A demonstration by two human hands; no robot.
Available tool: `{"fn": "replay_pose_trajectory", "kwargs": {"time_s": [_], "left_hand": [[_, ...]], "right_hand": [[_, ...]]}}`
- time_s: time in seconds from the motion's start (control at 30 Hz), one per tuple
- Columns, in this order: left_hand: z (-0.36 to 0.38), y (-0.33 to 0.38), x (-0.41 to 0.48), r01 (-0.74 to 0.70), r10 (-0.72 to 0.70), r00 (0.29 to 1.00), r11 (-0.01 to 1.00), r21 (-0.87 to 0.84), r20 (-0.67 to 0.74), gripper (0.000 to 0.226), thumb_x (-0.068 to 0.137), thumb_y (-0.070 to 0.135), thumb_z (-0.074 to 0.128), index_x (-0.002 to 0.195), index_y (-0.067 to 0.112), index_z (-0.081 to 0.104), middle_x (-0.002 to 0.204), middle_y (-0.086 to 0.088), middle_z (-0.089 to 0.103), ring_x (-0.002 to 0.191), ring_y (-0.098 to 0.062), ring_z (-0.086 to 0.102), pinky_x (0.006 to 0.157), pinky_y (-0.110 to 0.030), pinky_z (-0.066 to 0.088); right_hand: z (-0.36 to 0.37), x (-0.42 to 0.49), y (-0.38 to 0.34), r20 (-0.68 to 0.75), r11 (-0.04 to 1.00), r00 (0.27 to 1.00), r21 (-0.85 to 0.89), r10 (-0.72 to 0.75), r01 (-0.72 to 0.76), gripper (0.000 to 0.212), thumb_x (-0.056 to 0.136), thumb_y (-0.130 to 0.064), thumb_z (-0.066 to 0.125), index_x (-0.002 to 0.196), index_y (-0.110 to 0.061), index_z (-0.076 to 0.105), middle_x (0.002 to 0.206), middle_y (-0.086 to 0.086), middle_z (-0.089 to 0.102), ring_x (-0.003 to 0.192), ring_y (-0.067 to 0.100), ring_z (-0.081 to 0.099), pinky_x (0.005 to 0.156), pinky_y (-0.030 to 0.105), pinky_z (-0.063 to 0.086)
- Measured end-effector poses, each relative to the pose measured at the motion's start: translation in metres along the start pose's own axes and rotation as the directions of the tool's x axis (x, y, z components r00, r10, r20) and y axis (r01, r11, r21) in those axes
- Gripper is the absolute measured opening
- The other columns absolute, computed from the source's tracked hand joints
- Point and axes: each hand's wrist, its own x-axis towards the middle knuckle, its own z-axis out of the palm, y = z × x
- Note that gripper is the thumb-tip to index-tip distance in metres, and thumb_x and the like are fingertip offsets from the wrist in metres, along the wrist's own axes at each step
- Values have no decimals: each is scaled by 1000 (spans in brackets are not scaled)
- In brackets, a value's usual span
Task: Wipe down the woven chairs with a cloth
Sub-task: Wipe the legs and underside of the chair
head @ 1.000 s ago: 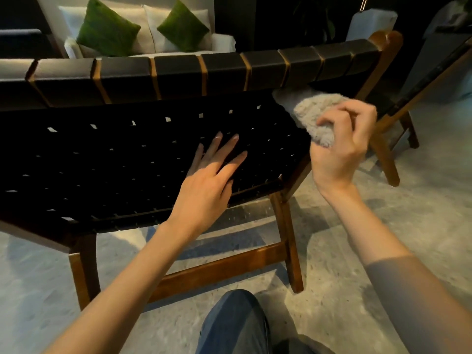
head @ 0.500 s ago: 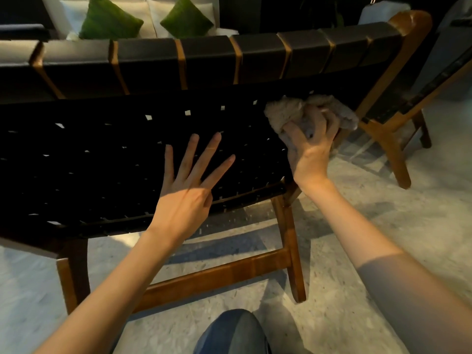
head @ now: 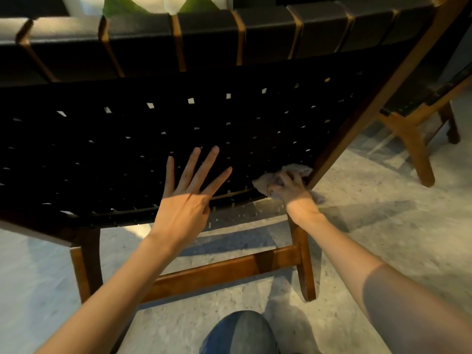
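Observation:
A woven chair (head: 122,139) with black straps and a brown wooden frame fills the upper view, its back facing me. My left hand (head: 187,195) lies flat on the weave near its lower edge, fingers spread and straight. My right hand (head: 291,191) grips a crumpled beige cloth (head: 268,181) and presses it against the bottom right corner of the woven back, beside the slanted wooden side rail (head: 357,116).
A second woven chair (head: 419,123) stands to the right on the pale stone floor (head: 383,226). Green cushions (head: 120,6) on a white sofa show behind the chair top. My knee in blue jeans (head: 240,333) is at the bottom centre.
My right hand has moved the cloth from the top right of the chair back down to its bottom right corner. The left hand has stayed flat on the weave, fingers spreading wider.

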Motion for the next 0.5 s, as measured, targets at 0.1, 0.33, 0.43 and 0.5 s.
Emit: {"fn": "replay_pose_trajectory", "kwargs": {"time_s": [0.1,0.33,0.43,0.5], "left_hand": [[-9,-8,-4,43,-43,999,999,5,-15,87,79,11,67,150,28,20,159,-8,1,146,-33,-2,114,-61,5],[-25,-21,-7,140,-141,986,990,-25,-88,84,83,10,63,151,28,18,158,-10,-2,144,-34,-8,114,-61,1],[-27,-24,-4,168,-171,977,985,-35,-124,84,83,9,63,151,28,17,158,-10,-4,144,-33,-12,113,-62,0],[-26,-26,-2,171,-175,976,984,-45,-130,85,82,8,64,151,29,18,157,-9,-7,143,-32,-14,113,-63,0]], "right_hand": [[-18,-11,-19,-72,1000,997,30,0,2,45,79,17,52,115,-7,65,135,24,46,127,41,35,105,49,32],[-115,-9,-82,-840,904,396,-231,-372,359,24,74,13,67,91,-3,67,101,8,38,95,30,39,91,27,32],[-142,12,-100,-869,909,339,-245,-360,337,17,92,-10,47,98,-9,63,111,8,37,98,29,38,92,36,35],[-140,24,-101,-864,925,364,-252,-348,285,14,86,-8,51,99,-14,50,118,4,33,97,29,38,91,44,36]]}}
